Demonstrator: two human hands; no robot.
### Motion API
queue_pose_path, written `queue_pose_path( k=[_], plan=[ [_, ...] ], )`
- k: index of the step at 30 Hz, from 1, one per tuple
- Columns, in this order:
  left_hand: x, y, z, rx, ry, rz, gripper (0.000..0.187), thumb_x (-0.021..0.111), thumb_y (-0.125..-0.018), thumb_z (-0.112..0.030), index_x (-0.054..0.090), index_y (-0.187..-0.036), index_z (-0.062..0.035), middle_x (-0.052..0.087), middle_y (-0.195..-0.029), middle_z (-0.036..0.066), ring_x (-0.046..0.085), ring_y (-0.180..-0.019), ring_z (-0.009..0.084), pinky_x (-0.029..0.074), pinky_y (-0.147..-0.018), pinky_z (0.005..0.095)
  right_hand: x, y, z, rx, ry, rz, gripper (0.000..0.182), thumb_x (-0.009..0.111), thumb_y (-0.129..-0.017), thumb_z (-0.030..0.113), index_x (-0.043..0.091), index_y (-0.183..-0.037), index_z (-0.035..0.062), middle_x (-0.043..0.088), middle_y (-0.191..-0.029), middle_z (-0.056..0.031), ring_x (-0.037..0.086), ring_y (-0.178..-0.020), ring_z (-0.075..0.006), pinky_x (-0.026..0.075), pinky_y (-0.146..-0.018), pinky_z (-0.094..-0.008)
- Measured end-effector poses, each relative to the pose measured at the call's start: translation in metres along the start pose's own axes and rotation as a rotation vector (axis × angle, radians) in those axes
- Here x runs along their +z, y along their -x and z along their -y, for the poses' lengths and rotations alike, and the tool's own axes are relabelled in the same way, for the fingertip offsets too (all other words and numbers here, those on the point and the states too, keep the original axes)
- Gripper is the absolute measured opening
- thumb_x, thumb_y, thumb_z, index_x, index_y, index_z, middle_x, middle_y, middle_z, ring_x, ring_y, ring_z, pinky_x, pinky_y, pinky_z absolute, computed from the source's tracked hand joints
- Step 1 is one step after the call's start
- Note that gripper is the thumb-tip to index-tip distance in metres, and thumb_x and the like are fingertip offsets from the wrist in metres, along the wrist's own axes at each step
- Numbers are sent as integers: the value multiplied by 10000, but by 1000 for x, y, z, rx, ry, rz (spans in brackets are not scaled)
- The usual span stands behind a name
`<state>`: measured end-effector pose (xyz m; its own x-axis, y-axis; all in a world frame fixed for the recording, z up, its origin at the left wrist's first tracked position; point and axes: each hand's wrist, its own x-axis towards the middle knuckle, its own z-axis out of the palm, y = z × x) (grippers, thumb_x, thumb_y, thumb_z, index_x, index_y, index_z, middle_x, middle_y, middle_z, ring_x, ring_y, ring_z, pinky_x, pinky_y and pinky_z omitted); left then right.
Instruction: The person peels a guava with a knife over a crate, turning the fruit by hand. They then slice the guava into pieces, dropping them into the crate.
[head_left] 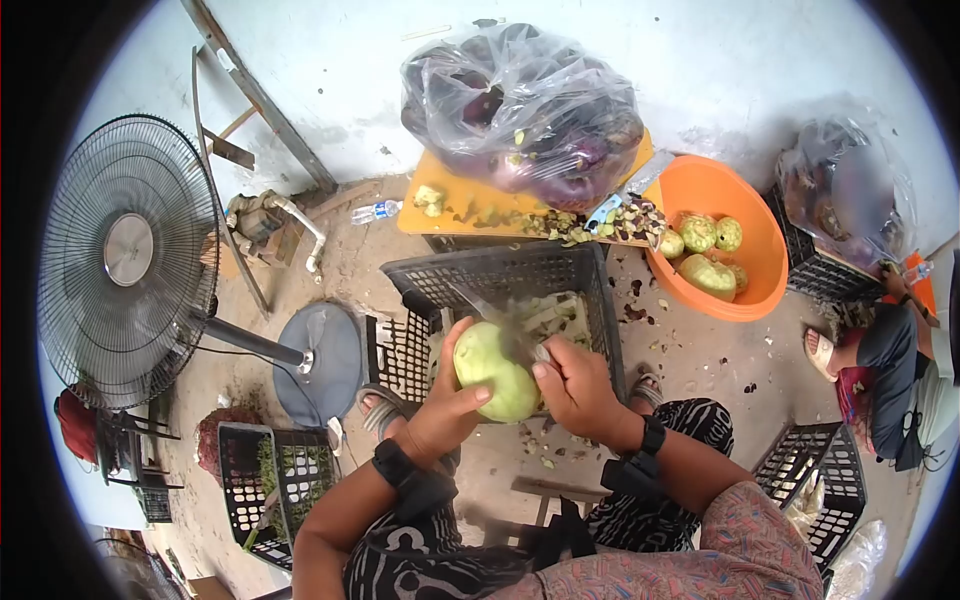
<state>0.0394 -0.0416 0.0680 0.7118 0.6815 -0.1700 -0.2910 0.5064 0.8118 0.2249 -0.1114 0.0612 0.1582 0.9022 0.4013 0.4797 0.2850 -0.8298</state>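
Observation:
My left hand (448,402) is wrapped around the side of a round, pale green peeled eggplant (495,372), thumb across its front. Against the eggplant's right side, my right hand (578,392) is closed on a small tool, smeared by motion, whose kind I cannot make out. Both hands are over a black plastic crate (598,290) with pale peelings (560,318) inside. Beyond the crate, a knife with a light blue handle (603,213) lies among dark peelings (635,220) on an orange board (440,180).
A clear bag of purple eggplants (520,120) rests on the board. To its right stands an orange basin (735,302) holding several peeled eggplants. A fan (130,250) is at left, with a crate (270,490) below. Another person (890,350) sits at far right.

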Motion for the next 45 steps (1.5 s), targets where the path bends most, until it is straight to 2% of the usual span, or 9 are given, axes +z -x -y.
queue_pose_path(
  k=[2, 9, 12, 15, 17, 24, 26, 35, 45],
  plan=[
    [0, 0, -2, 16, -21, -11, 928, 740, -763, -215, 153, -1482, -197, 343, -1408, 82, 391, -1298, 275, 392, -1048, 455, -1, -3, 3, -18, -103, -51, 153, 580, -877, 158, 527, -826, 24, 521, -668, -146, 528, -594, -351, 407, -537, -397],
    [-11, -3, -7, 78, 74, -60, 882, 745, -736, -204, 230, -1452, -187, 402, -1366, 75, 436, -1264, 268, 394, -1045, 434, -15, -2, -2, -168, 110, 128, 144, 602, -859, 185, 556, -819, 55, 565, -689, -107, 567, -621, -328, 438, -547, -415],
    [-7, -1, -5, 172, 16, -54, 864, 737, -764, -270, 244, -1462, -138, 449, -1327, 79, 488, -1216, 245, 415, -1025, 418, -14, -1, -1, -201, 130, 148, 151, 619, -855, 201, 563, -811, 69, 576, -683, -82, 575, -616, -312, 448, -541, -411],
    [-7, -2, -3, 211, 5, -19, 924, 754, -746, -251, 203, -1481, -149, 440, -1327, 67, 489, -1204, 233, 414, -1025, 412, -12, -2, -1, -245, 119, 83, 184, 639, -850, 219, 555, -789, 67, 577, -669, -79, 579, -598, -306, 443, -523, -400],
    [-7, -1, -4, 186, -63, -73, 962, 771, -722, -226, 186, -1482, -160, 435, -1319, 61, 483, -1199, 231, 418, -1017, 409, -14, -3, -1, -286, 122, 131, 189, 659, -816, 129, 638, -951, -2, 597, -682, -104, 586, -552, -286, 473, -511, -347],
    [0, 1, -11, 160, -73, -100, 951, 750, -680, -113, 209, -1458, -190, 420, -1332, 49, 434, -1245, 228, 379, -1052, 392, -15, -3, 1, -255, 105, 165, 163, 665, -813, 137, 643, -917, 14, 570, -634, -94, 572, -524, -278, 456, -486, -340],
    [0, 0, -11, 157, -65, -115, 923, 739, -687, -102, 223, -1448, -180, 424, -1328, 54, 444, -1235, 228, 383, -1048, 391, -15, -3, 1, -191, 77, 156, 201, 652, -846, 234, 569, -744, 81, 579, -653, -80, 579, -569, -309, 441, -498, -387],
    [14, -3, -31, 213, -54, -79, 813, 704, -731, -67, 270, -1414, -134, 454, -1281, 71, 469, -1201, 219, 404, -1018, 380, -17, -16, 2, -264, 145, 25, 165, 695, -811, 213, 605, -778, 79, 592, -658, -90, 583, -554, -309, 438, -489, -384],
    [58, 27, -89, 254, -200, -139, 780, 706, -764, -43, 274, -1407, -130, 469, -1268, 88, 488, -1183, 231, 431, -997, 390, -21, -29, 61, -288, -7, -93, 154, 682, -829, 166, 597, -787, 45, 565, -634, -116, 574, -544, -306, 423, -486, -366]
  ],
)
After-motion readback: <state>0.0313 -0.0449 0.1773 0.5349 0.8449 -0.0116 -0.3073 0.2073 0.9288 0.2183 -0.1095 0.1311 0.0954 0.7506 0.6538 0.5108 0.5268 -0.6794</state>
